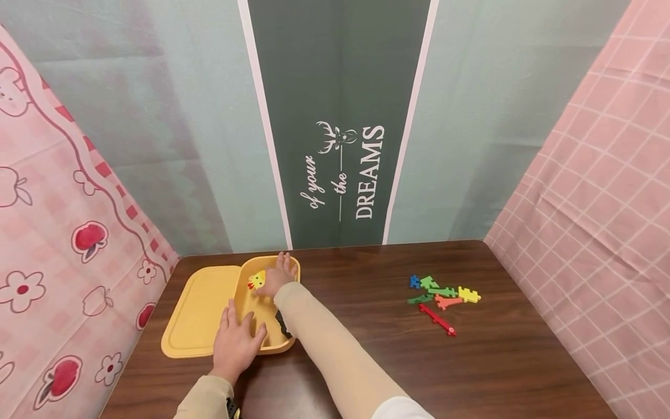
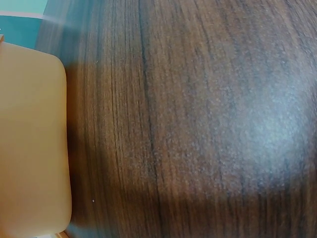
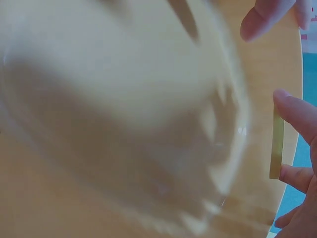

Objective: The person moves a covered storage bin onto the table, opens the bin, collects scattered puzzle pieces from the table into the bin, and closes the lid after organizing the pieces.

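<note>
My right hand (image 1: 277,278) reaches into the far part of an open yellow box (image 1: 259,348). Its fingers pinch a flat yellow chick-face piece (image 1: 256,280) with red detail. Seen from the right wrist, the thin edge of that piece (image 3: 277,144) lies between two fingertips. Over the box's near left side is my left hand (image 1: 237,342), fingers spread and holding nothing; whether it touches the rim I cannot tell. The left wrist view has only the box's outer wall (image 2: 32,139), not the hand. A black thing (image 1: 282,324) lies in the box, partly behind my right forearm.
A yellow lid (image 1: 196,314) lies against the box's left side. Right of centre on the brown table (image 1: 356,326) is a cluster of puzzle-like pieces: blue (image 1: 414,281), green (image 1: 442,291), yellow (image 1: 469,294), orange (image 1: 448,302) and red (image 1: 437,320). Curtains hang around the table.
</note>
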